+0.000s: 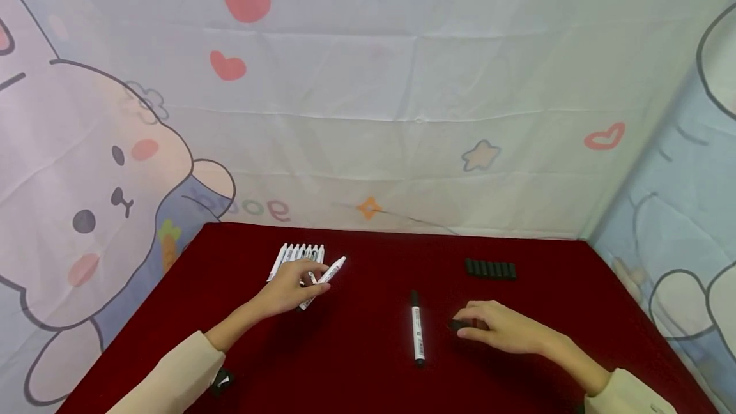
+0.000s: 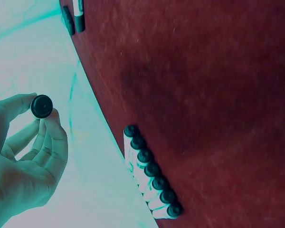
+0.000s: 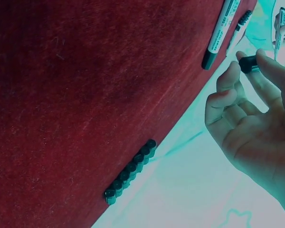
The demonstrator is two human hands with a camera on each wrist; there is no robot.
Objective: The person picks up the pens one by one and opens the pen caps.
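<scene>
My left hand [image 1: 294,286] pinches an uncapped white marker [image 1: 332,270] between thumb and fingers, its pale tip pointing up and right. In the left wrist view the marker's round black end [image 2: 42,106] faces the camera. My right hand [image 1: 500,327] holds a small black marker cap [image 1: 458,324] at its fingertips, and the right wrist view shows that cap [image 3: 249,64] between thumb and finger. Between the hands a capped white marker [image 1: 418,334] with black ends lies on the red cloth. Behind my left hand several uncapped white markers [image 1: 296,253] lie side by side in a row.
Several black caps [image 1: 490,269] stand in a tight row at the back right of the red-covered table [image 1: 379,260]. A small dark object [image 1: 221,380] shows by my left sleeve. A printed cloth backdrop [image 1: 345,82] rises behind the table and along its sides.
</scene>
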